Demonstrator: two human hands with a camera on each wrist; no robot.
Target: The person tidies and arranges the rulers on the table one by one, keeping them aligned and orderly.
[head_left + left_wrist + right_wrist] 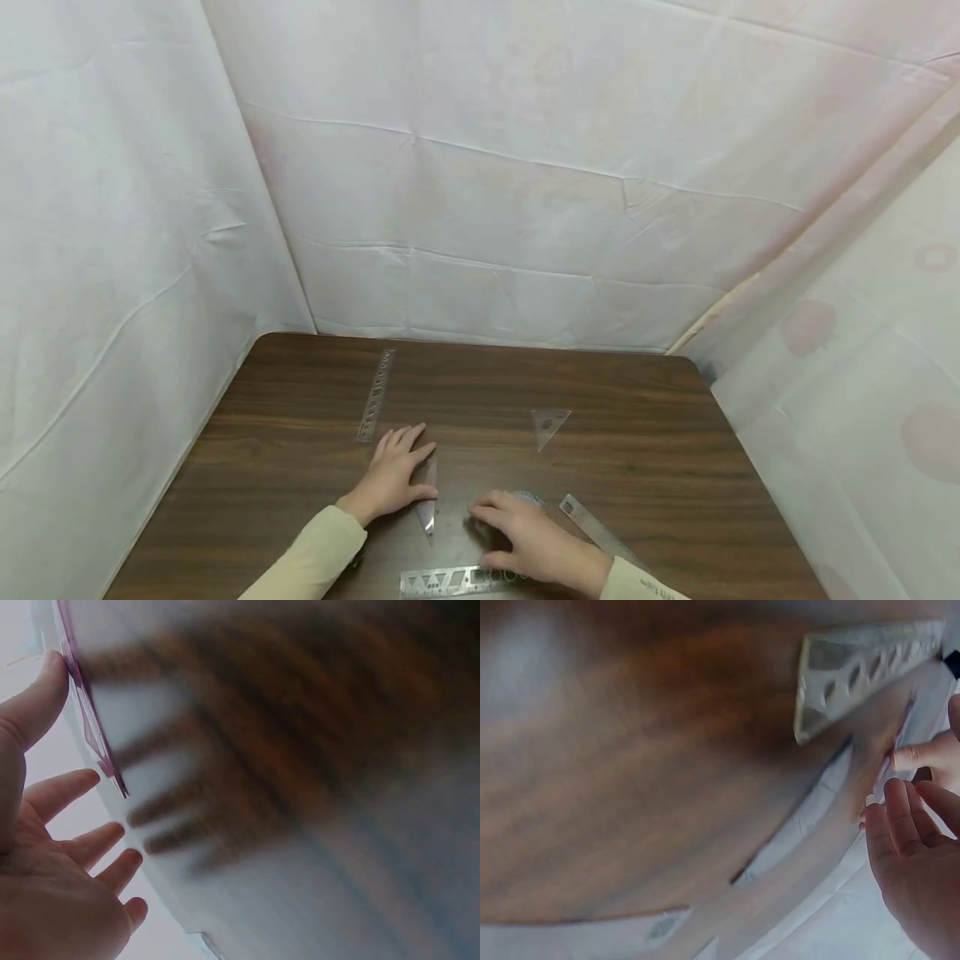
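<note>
On the near half of the brown wooden table (637,433), I see the left hand (396,475) lying flat, fingers straight and together, pressing on a long clear set square (427,492) whose narrow tip points toward the table's near edge. The right hand (528,537) rests just to the right of it, fingers loosely bent over a clear protractor (527,498), of which only a curved edge shows beyond the knuckles; I cannot tell whether the fingers actually pinch it. The two hands are near each other but apart. Just below the right hand, along the near edge, lies a stencil ruler (450,581) with shape cut-outs, its right end under the wrist. A plain straight ruler (596,527) lies slanted to the right of that hand.

Farther out, a small clear triangle (549,425) sits past the right hand, and a second stencil ruler (377,396) lies slanted beyond the left hand's fingertips. I see no containers; everything lies flat on the wood. White sheeting (487,183) walls in the table on three sides.

The left wrist view, badly blurred, shows what the head view does not: the open palm (52,862) from below, with the thumb against a purple-tinted plastic edge (90,727). The right wrist view shows the end of the cut-out ruler (862,664) close up, with the fingertips (907,757) touching a thin clear edge.
</note>
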